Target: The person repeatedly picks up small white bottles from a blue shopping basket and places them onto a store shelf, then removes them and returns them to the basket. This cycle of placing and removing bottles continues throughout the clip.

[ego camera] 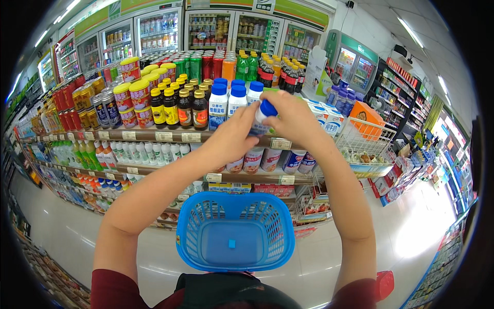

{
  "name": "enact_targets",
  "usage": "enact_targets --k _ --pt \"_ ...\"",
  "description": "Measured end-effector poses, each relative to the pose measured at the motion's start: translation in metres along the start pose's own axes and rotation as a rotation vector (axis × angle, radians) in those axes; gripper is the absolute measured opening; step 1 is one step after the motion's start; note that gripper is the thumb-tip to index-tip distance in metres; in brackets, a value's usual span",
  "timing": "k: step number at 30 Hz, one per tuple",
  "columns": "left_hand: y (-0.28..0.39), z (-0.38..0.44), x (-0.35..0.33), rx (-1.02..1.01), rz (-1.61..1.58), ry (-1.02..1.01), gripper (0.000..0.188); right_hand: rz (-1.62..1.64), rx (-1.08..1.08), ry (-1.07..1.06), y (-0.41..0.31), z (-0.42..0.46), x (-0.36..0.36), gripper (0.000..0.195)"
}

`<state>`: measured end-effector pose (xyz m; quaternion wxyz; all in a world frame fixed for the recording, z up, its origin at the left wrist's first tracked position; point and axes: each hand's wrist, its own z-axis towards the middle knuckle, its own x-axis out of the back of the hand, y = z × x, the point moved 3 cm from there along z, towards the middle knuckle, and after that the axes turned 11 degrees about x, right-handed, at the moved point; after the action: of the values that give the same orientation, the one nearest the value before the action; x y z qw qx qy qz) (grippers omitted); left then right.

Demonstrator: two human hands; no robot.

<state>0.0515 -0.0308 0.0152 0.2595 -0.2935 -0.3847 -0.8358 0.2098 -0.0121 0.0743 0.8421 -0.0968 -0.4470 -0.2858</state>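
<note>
Both hands hold a small white-and-blue drink bottle (263, 112) with a blue cap, tilted above the shelf edge. My left hand (234, 135) grips its body from the left. The fingers of my right hand (295, 117) close around its cap and neck from the right. Just behind stand upright blue-capped yogurt drink bottles (218, 106) in short rows. Below my hands, close to my body, is a blue plastic shopping basket (236, 265) with slotted sides. A small light-blue square (232, 243) shows on the basket's floor.
Brown-capped bottles (200, 110) and yellow-lidded tubs (139, 92) fill the shelf leftward. Milk cartons (332, 123) and a white wire basket (364, 139) are on the right. Lower shelves hold cans (253, 160) and bottles (154, 152). Glass-door fridges (210, 33) line the back.
</note>
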Motion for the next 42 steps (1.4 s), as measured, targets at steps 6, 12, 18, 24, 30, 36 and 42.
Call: enact_targets --k 6,12,18,24,30,36,42 --pt "-0.015 0.029 -0.003 0.036 -0.036 0.0 0.076 -0.052 -0.032 -0.086 0.024 0.024 -0.005 0.047" --pt "-0.038 0.034 -0.02 0.073 -0.042 0.005 0.077 -0.059 -0.057 -0.122 0.034 0.024 -0.031 0.049" --pt "-0.047 0.037 -0.029 0.091 -0.03 -0.019 0.073 -0.108 -0.039 -0.135 0.043 0.026 -0.042 0.051" --pt "-0.052 0.044 -0.02 0.082 -0.035 -0.012 0.067 -0.142 -0.007 -0.045 0.059 0.046 -0.047 0.033" --pt "-0.063 -0.014 0.006 0.129 -0.11 -0.133 0.045 -0.174 0.086 0.309 0.023 0.015 -0.049 0.017" --pt "-0.148 -0.107 -0.016 0.373 0.123 -0.169 0.055 0.06 0.057 -0.031 -0.062 -0.048 -0.157 0.024" --pt "-0.199 -0.091 -0.04 0.448 0.287 -0.013 0.073 0.225 -0.045 -0.076 -0.069 -0.025 -0.262 0.057"
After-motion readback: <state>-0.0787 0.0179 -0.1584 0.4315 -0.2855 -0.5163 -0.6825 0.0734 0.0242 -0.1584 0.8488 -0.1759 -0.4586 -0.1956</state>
